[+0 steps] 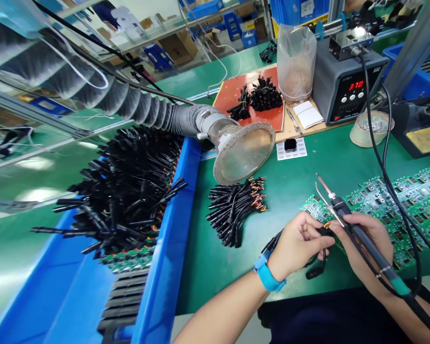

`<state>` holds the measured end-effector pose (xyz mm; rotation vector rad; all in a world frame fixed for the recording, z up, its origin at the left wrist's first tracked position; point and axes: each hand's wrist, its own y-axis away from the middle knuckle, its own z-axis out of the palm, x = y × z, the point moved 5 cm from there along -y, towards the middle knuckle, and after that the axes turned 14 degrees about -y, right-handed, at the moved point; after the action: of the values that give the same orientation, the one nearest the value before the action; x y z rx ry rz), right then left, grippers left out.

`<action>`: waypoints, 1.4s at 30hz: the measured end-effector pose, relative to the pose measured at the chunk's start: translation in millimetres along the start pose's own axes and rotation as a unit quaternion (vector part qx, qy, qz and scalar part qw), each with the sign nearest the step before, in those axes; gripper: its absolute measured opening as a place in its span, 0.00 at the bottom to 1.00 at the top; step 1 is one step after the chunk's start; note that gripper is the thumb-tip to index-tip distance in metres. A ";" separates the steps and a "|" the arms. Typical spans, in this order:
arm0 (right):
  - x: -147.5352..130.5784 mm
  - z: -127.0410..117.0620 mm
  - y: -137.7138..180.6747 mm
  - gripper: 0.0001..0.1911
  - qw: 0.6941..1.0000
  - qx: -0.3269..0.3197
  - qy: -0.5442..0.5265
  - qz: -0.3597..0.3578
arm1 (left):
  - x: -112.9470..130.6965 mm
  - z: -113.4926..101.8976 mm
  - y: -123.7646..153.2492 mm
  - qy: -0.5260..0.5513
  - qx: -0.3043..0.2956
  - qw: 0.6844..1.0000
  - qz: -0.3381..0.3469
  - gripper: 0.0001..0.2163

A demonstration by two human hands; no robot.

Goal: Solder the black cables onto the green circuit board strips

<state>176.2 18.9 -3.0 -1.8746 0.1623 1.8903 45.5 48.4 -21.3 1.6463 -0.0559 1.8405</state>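
- Left hand: fingers pinched narrow on a black cable, its red and yellow wire ends towards the right hand; a blue wristband sits on the wrist.
- Right hand: closed round a soldering iron, tip pointing to 11 o'clock; the fingertips are at the wire ends, though whether they grip them I cannot tell.
- 3 o'clock from the hands: green circuit boards, partly behind the right hand.
- 9 o'clock: a fanned cable bundle; farther out, a blue bin heaped with black cables.
- Between 10 and 11: a fume funnel.
- 11 o'clock, farther: a red mat bearing two cable bunches.
- 12 o'clock: a soldering station reading 370.
- 1 o'clock: a round tub.
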 end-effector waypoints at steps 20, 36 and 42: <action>6.6 5.5 -5.1 0.18 0.987 -0.035 -0.076 0.137 | 13.9 -1.0 3.5 -0.139 -0.032 0.990 0.003 0.18; 7.3 7.0 -7.2 0.18 0.979 -0.066 -0.130 0.145 | 7.2 -6.9 -0.3 0.018 -0.024 0.998 -0.058 0.12; 5.4 7.3 -7.1 0.18 0.972 -0.148 -0.154 0.099 | -0.8 -7.5 5.2 0.142 -0.129 0.963 -0.186 0.13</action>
<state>172.7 29.4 -6.1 -1.7673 -0.0390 2.4311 36.4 47.3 -21.6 1.1150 0.1255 1.6763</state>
